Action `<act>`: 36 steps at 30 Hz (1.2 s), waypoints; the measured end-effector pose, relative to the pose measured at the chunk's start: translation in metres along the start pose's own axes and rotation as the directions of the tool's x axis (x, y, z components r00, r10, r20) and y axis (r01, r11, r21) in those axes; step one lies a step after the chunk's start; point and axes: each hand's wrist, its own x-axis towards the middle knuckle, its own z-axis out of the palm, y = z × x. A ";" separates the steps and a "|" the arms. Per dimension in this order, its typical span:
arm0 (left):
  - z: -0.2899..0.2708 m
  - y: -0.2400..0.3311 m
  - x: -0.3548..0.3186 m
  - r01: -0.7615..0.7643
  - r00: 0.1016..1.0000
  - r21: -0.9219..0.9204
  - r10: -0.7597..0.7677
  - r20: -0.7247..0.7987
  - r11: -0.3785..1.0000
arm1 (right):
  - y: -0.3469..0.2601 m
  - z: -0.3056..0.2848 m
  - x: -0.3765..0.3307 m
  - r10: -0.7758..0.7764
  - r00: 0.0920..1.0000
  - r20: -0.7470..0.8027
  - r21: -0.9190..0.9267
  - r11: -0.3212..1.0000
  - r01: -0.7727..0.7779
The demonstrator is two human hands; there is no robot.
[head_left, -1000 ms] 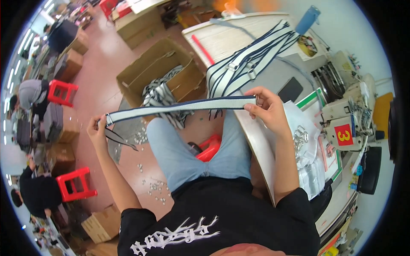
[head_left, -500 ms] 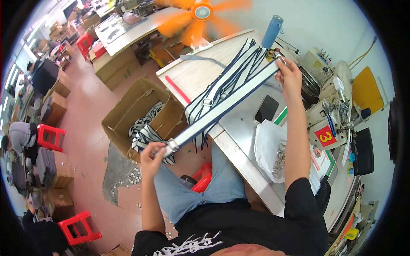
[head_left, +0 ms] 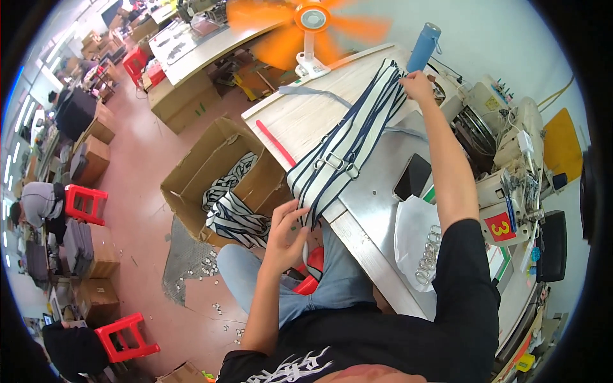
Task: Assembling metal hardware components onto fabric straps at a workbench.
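Observation:
A bundle of white straps with dark blue edges (head_left: 338,143) lies lengthwise over the table, its near ends hanging past the edge. Metal slide buckles (head_left: 333,161) sit on the straps around mid-length. At the bundle's far end, my right hand (head_left: 418,87) is closed, pinching a strap end; its fingertips are partly hidden. My left hand (head_left: 284,237) is beside the near ends, thumb and fingers apart, fingertips at the outer strap's edge.
A cardboard box (head_left: 185,175) of similar straps stands left of the table. On the table are a phone (head_left: 412,177), a white bag (head_left: 412,223) with metal rings (head_left: 429,255), a blue bottle (head_left: 424,48) and a spinning orange fan (head_left: 313,19). A sewing machine (head_left: 501,191) stands right.
The strap that was stretched between my hands now lies on the bundle. My left hand has let go of its near end and moved right; my right hand has moved slightly left and up.

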 end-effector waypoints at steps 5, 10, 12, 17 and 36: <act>-0.023 -0.110 -0.073 0.380 0.925 -0.128 -0.376 0.054 0.916 | -0.002 0.028 -0.099 -0.268 0.934 0.235 0.267 0.942 0.203; -0.075 -0.231 -0.112 0.618 0.764 -0.295 -0.645 0.007 0.728 | -0.053 -0.020 -0.234 -0.439 0.664 0.605 0.463 0.873 0.156; -0.097 -0.261 -0.103 0.440 0.892 -0.030 -0.441 -0.104 0.898 | -0.075 -0.054 -0.289 -0.441 0.572 0.692 0.465 0.878 0.116; -0.138 -0.310 -0.063 0.793 0.548 -0.220 -0.823 -0.148 0.568 | -0.062 -0.079 -0.400 -0.417 0.516 0.748 0.413 0.901 0.129; -0.141 -0.331 -0.056 0.522 0.723 -0.358 -0.624 -0.295 0.774 | -0.016 -0.036 -0.498 -0.441 0.785 0.436 0.440 0.865 0.242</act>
